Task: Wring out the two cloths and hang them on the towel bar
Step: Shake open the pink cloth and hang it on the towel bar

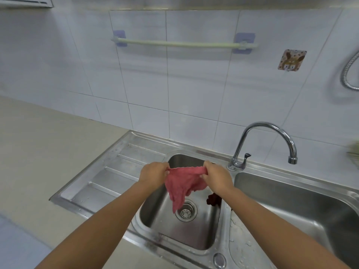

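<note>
A pink cloth (183,183) hangs spread over the small sink basin (194,235). My left hand (154,173) pinches its top left corner and my right hand (216,176) pinches its top right corner. The cloth's lower tip dangles above the drain strainer (186,211). A dark red cloth (213,199) lies bunched in the basin against its right wall, partly hidden by my right forearm. The pale towel bar (182,44) is fixed to the tiled wall above, with nothing on it.
A chrome tap (272,133) arches behind the sinks, spout over the large right basin (291,206). A ribbed steel drainboard (108,171) lies left, beside a beige counter (38,152). A patterned wall hook (291,60) and a metal hose (347,74) are at the right.
</note>
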The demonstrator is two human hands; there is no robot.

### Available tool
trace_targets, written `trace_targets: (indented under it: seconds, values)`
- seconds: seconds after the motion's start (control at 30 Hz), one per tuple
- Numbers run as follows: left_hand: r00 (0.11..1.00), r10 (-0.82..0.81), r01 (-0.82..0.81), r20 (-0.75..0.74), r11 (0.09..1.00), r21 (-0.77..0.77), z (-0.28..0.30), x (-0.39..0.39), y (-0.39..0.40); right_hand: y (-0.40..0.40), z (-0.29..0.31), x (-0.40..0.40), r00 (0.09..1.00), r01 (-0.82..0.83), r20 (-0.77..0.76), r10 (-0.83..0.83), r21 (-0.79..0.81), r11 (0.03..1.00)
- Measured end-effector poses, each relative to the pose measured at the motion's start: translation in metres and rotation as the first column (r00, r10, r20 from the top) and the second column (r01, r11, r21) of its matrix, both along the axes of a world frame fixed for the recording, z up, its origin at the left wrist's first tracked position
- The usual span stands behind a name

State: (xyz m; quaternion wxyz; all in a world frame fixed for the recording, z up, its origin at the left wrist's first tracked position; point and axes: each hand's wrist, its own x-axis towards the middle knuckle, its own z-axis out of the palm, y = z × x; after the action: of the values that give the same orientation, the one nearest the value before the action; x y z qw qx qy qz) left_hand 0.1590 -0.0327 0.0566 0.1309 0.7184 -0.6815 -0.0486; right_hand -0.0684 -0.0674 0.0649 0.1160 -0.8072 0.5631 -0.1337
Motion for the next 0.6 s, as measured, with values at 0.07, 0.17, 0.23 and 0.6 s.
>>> trace_targets:
  seconds: [0.07,0.17,0.23,0.6]
  values:
    - [0.999,0.008,-0.007,0.048,1.0,-0.003,0.0,0.004,-0.002,0.0,0.005,-0.003,1.0,0.0,-0.002,0.0,-0.001,1.0]
    - [0.996,0.068,-0.069,0.053,0.998,0.007,0.002,0.011,-0.004,-0.002,0.012,-0.009,0.99,-0.067,-0.125,0.059,-0.064,0.996]
    - [0.995,0.096,-0.097,0.039,0.995,0.013,0.001,0.016,-0.004,-0.002,0.017,-0.01,0.976,-0.136,-0.178,0.124,-0.057,0.989]
    - [0.97,-0.024,0.038,-0.242,0.998,0.053,0.011,0.028,0.002,-0.02,0.02,-0.017,0.997,-0.066,-0.033,0.069,0.081,0.995]
